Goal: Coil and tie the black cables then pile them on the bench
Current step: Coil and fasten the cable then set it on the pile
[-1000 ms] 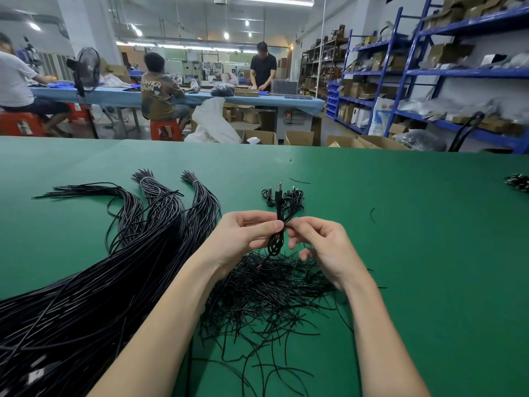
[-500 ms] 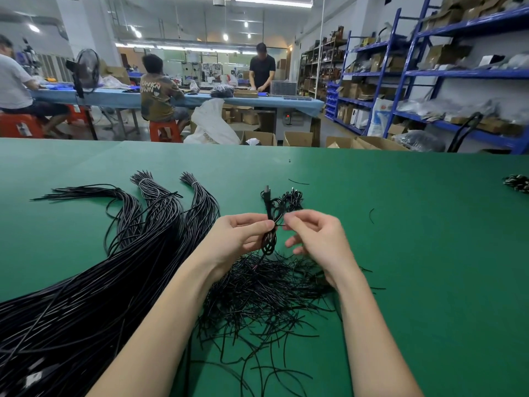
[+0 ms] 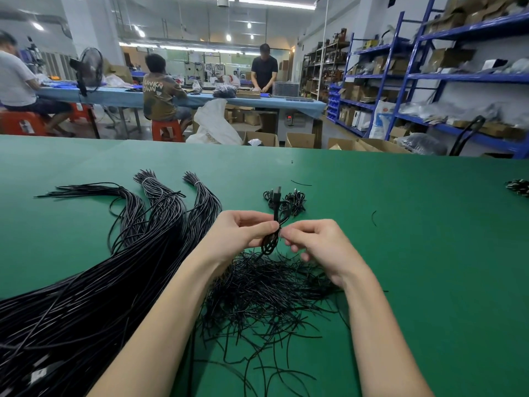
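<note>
Your left hand (image 3: 242, 233) grips a small coiled black cable (image 3: 270, 243) at its waist, thumb and forefinger curled round the middle of the loops. The coil stands roughly upright above the green-covered desk (image 3: 400, 253): its plug end (image 3: 277, 193) sticks up past your fingers and the rounded loop hangs out below them. Your right hand (image 3: 320, 247) meets it from the other side, fingertips pinched together right against the same waist of the coil; whether a tie sits between those fingers is too small to tell.

Directly beneath both hands lies a loose heap of thin black wire ties (image 3: 266, 293), strands fanning out toward you across the desk. Just beyond the held coil, farther from you, a small cluster of already coiled black cables (image 3: 294, 200) rests on the desk surface. To your left, a thick mass of long straight black cables (image 3: 86, 296) runs diagonally from the near left corner, splitting into several bundles; two of the far ends are bound with pale bands (image 3: 147, 180). A few stray black wire scraps (image 3: 373, 217) lie on the desk to the right of your hands, and another dark bundle (image 3: 518, 187) sits at the far right edge.

Past the desk, people sit and stand at a long blue-topped worktable (image 3: 286, 103), and blue metal shelving (image 3: 429, 78) loaded with cardboard boxes lines the right side.
</note>
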Demonstrator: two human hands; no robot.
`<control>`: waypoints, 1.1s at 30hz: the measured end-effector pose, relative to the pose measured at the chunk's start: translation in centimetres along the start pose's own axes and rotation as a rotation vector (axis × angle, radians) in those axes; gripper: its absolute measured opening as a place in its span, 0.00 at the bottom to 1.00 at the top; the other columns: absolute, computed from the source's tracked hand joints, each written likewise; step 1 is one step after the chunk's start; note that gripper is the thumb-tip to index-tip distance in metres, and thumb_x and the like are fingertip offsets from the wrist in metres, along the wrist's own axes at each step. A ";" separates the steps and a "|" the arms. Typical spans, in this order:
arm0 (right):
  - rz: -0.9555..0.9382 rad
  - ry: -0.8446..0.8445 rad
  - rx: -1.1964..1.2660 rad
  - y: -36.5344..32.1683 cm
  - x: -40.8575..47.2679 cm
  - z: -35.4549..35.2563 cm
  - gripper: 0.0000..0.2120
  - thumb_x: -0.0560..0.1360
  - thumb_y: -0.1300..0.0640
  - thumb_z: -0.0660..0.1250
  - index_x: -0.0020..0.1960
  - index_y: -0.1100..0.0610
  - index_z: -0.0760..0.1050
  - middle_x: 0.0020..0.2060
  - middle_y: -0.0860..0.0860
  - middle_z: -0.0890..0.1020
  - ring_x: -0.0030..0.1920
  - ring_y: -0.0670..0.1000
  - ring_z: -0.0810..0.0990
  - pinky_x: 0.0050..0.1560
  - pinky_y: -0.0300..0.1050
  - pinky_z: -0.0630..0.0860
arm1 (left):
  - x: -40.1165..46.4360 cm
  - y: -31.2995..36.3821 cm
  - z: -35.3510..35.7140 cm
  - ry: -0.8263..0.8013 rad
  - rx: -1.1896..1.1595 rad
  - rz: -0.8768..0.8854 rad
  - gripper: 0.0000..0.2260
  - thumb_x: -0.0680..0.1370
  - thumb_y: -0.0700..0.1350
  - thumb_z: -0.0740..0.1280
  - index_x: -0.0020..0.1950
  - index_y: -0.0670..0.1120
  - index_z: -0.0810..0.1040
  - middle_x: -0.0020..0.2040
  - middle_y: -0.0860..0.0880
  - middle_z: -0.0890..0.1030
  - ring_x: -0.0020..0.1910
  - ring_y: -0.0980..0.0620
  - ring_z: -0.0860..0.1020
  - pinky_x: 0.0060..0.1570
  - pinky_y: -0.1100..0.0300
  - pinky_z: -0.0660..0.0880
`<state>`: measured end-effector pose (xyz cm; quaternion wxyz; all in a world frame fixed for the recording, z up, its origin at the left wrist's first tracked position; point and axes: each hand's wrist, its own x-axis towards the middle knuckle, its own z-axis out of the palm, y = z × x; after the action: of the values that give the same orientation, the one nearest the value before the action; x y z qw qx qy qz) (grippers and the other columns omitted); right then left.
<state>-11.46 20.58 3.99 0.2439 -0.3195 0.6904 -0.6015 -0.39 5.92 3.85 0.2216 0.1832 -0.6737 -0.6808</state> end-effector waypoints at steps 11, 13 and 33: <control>-0.431 0.033 -0.430 -0.8 -0.4 -0.3 0.03 0.75 0.55 0.77 0.43 0.49 0.84 0.37 0.42 0.85 0.37 0.46 0.84 0.35 0.45 0.83 | -0.4 1.3 -0.5 -0.102 -0.245 -0.226 0.12 0.70 0.40 0.74 0.51 0.39 0.84 0.41 0.45 0.86 0.34 0.56 0.81 0.36 0.65 0.79; -0.531 0.079 -0.496 -0.7 -0.5 -0.2 0.04 0.75 0.52 0.76 0.43 0.47 0.83 0.38 0.38 0.84 0.39 0.45 0.83 0.38 0.40 0.81 | -0.4 1.4 -0.6 -0.122 -0.275 -0.231 0.12 0.69 0.40 0.74 0.51 0.39 0.84 0.41 0.45 0.86 0.34 0.56 0.82 0.36 0.65 0.79; -0.663 0.437 -0.379 1.5 0.6 1.4 0.08 0.73 0.52 0.79 0.52 0.51 0.88 0.44 0.39 0.87 0.40 0.43 0.84 0.35 0.34 0.78 | -0.2 1.4 0.3 -0.029 -0.446 -0.246 0.08 0.71 0.38 0.73 0.50 0.40 0.83 0.39 0.46 0.85 0.34 0.56 0.82 0.34 0.66 0.79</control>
<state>-11.05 19.30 2.36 -0.1769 -0.4280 0.6840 -0.5636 -0.30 6.31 5.21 0.1623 0.2007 -0.4826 -0.8370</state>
